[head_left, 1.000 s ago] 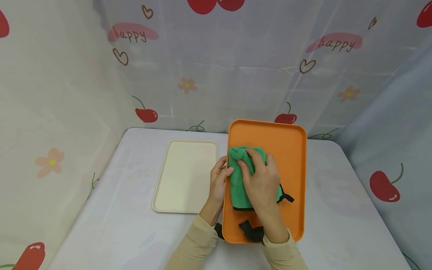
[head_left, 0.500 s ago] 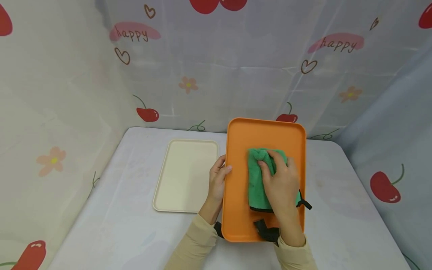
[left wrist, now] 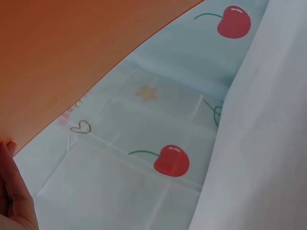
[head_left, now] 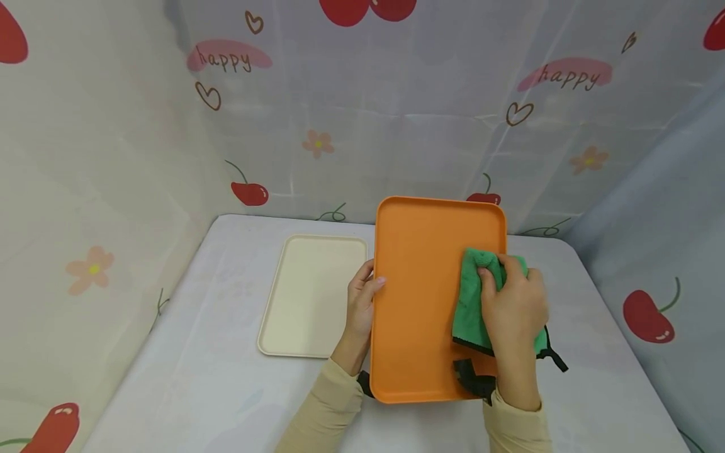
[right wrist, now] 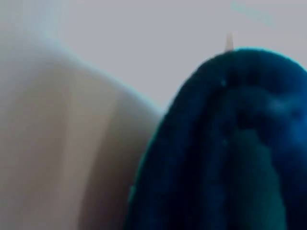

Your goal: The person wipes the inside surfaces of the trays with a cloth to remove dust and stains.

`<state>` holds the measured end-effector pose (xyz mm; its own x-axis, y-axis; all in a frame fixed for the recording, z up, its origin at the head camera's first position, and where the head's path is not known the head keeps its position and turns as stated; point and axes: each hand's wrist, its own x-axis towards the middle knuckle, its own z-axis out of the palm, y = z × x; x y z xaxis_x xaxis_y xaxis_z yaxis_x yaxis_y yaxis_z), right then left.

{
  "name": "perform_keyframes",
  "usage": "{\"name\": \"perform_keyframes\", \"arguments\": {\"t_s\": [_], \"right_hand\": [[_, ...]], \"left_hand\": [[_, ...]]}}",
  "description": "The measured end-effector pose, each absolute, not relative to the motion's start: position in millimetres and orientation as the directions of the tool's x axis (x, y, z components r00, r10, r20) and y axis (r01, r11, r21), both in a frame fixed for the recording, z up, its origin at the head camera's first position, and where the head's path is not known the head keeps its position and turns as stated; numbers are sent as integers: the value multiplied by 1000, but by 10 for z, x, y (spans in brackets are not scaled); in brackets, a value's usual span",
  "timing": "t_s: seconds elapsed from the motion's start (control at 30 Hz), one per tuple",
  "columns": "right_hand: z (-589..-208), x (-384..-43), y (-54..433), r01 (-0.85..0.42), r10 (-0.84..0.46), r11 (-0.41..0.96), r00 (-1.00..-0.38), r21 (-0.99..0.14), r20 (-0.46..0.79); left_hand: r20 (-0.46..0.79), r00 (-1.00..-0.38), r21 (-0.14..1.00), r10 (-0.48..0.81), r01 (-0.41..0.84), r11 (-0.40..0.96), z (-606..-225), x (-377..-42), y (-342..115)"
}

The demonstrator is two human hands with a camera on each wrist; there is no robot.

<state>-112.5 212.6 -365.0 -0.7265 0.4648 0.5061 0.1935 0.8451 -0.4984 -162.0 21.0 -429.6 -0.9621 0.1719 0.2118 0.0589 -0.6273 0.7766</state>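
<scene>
My left hand (head_left: 359, 302) is holding the orange tray (head_left: 421, 302) by its left side, with my thumb on the front of the rim. The other fingers go round to the back, so I can't see all of them. The tray is up off the counter (head_left: 226, 390) and tipped so that its flat inside faces me. My right hand (head_left: 518, 311) is pinching the green cloth (head_left: 470, 314), all bunched up under my thumb and fingers. The cloth is on the right part of the tray, a bit below the middle, and some of it pokes out past the right edge. A black strap (head_left: 552, 362) hangs from its corner. The cream tray (head_left: 314, 296) lies flat on the counter, to the left of the orange one.

I think this step is wiping the inside of the orange tray, and the cloth is at the end of a wipe across. The next move seems to need my left hand to hold tight, so the tray doesn't wobble. My right hand should lay the cloth flat on a bit that needs a rub, maybe the top or the bottom. I can't tell which bits are clean.
</scene>
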Motion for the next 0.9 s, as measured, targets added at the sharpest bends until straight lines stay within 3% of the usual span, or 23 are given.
{"name": "perform_keyframes", "arguments": {"t_s": [0.53, 0.9], "right_hand": [[-3730, -1157, 2125, 186, 477, 831, -722, -524, 501], [-3746, -1175, 1925, 96, 418, 844, -733, -527, 536]], "left_hand": [[219, -960, 783, 172, 67, -619, -4336, -1649, 206], [243, -951, 783, 189, 77, -618, -4364, -1679, 205]]}}
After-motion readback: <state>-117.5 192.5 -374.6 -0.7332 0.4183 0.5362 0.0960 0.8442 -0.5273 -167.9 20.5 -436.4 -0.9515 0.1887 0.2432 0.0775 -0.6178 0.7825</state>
